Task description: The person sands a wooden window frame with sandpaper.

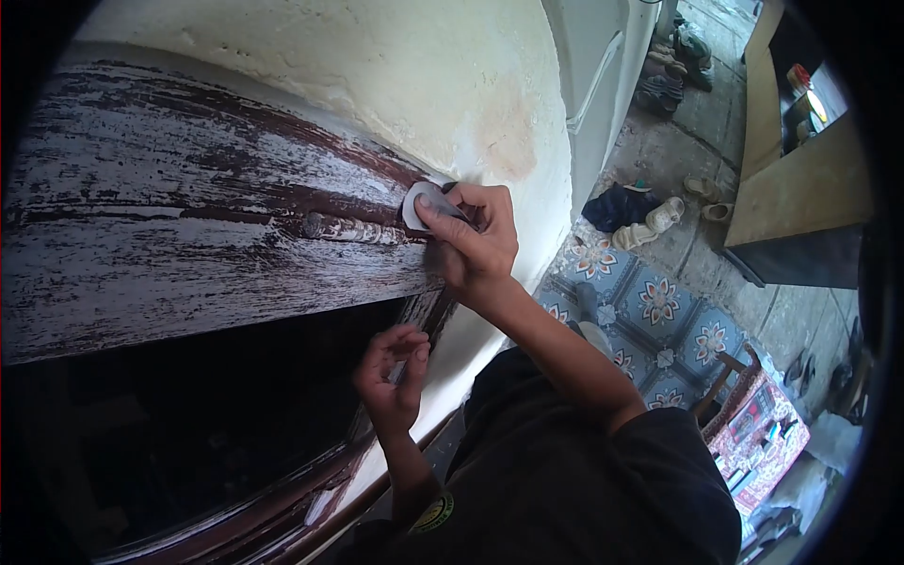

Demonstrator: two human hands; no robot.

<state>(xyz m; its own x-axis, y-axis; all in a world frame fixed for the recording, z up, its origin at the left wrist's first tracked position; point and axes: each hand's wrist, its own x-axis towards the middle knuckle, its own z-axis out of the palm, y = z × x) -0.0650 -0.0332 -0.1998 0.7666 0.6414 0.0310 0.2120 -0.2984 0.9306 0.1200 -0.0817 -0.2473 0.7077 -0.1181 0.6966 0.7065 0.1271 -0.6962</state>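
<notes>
Pinched between the thumb and fingers of my right hand (480, 240) is a thin grey flat piece (424, 209) with a rounded edge. It rests against the end of a wooden frame (169, 179) with worn whitish and dark brown paint, beside the cream wall. A short rounded moulding (353, 229) on the frame lies just left of that hand. Lower down, near the frame's corner and the dark opening, my left hand (395, 367) is raised with its fingers loosely bent and the thumb apart, holding nothing.
Cream plaster wall (424, 85) curves behind the frame. A dark opening (188, 424) lies below it. At right are patterned floor tiles (659, 301), shoes (650, 226), a wooden cabinet (800, 198) and a red-and-white patterned surface (763, 443) with small items.
</notes>
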